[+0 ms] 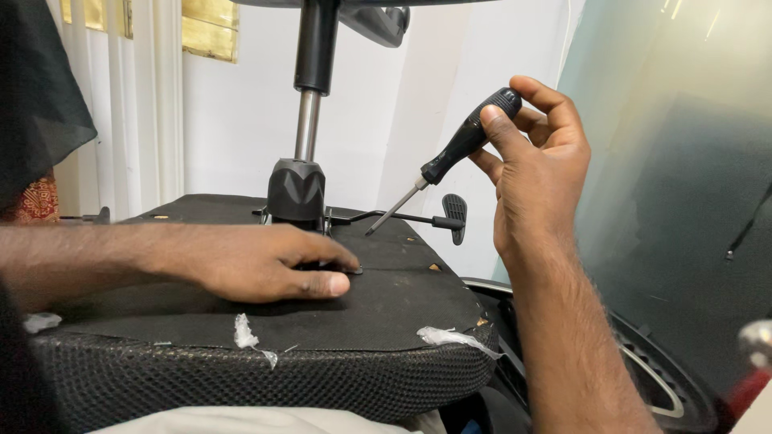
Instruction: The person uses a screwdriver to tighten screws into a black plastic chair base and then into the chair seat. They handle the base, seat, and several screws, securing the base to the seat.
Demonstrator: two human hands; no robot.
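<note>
screwdriver, ribbed black handle, slim steel shaft, in right hand.

wall: white, plain, behind the upturned seat
curtain: pale folds at far left
gilt frame: gold edge, top left on the wall
glass panel: grey-green, tilted, filling the right side
red patterned cloth: at the left edge, low
dark fabric: hanging in the upper left corner
white cloth: along the bottom edge
</note>
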